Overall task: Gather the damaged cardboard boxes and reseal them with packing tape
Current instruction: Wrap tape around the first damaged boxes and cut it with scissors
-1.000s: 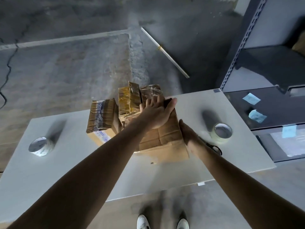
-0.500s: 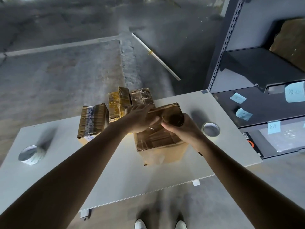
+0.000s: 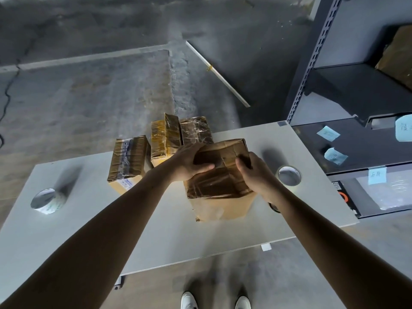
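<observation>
A crumpled brown cardboard box (image 3: 219, 186), its top glossy with creased clear tape, stands on the flat white table (image 3: 156, 230). The left hand (image 3: 189, 162) has its grip clamped over the far-left top edge; the right hand (image 3: 256, 175) has its grip curled onto the right top edge.

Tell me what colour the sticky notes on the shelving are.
Light blue; the sticky notes show best in the head view, on dark shelving.

White table (image 3: 156, 237): large cardboard box (image 3: 223, 206) at centre; three taped boxes (image 3: 165, 137) along far edge; tape roll (image 3: 46, 200) near left edge, second tape roll (image 3: 288, 176) near right edge
</observation>
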`<state>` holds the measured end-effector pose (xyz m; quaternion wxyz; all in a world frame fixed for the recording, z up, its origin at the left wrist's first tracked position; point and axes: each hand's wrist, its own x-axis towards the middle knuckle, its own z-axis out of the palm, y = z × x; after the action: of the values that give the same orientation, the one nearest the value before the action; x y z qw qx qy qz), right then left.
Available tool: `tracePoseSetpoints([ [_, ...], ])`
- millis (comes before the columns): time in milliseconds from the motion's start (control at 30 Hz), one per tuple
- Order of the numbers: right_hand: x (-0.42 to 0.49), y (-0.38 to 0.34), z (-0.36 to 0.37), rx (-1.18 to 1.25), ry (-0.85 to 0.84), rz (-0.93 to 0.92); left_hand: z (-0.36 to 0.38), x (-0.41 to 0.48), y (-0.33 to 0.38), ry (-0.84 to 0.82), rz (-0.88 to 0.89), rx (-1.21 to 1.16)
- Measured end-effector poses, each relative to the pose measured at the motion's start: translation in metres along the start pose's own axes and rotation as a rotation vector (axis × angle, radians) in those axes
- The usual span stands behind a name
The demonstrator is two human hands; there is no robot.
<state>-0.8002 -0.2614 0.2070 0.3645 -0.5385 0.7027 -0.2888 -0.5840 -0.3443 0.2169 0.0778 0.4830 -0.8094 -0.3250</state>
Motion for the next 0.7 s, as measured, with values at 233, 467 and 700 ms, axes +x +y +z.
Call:
tracePoseSetpoints([
  [233, 0.001, -0.001, -0.003, 0.121, -0.046, 0.112, -0.009, -0.014, -0.011, 0.179, -0.115, -0.311],
  [467, 0.003, -0.002, -0.005, 0.371, -0.087, 0.240, 0.007, -0.026, 0.011, 0.077, -0.201, -0.629],
  [700, 0.004, 0.011, 0.019, 0.828, -0.222, 0.476, -0.015, -0.023, 0.042, 0.107, -0.083, -0.020],
])
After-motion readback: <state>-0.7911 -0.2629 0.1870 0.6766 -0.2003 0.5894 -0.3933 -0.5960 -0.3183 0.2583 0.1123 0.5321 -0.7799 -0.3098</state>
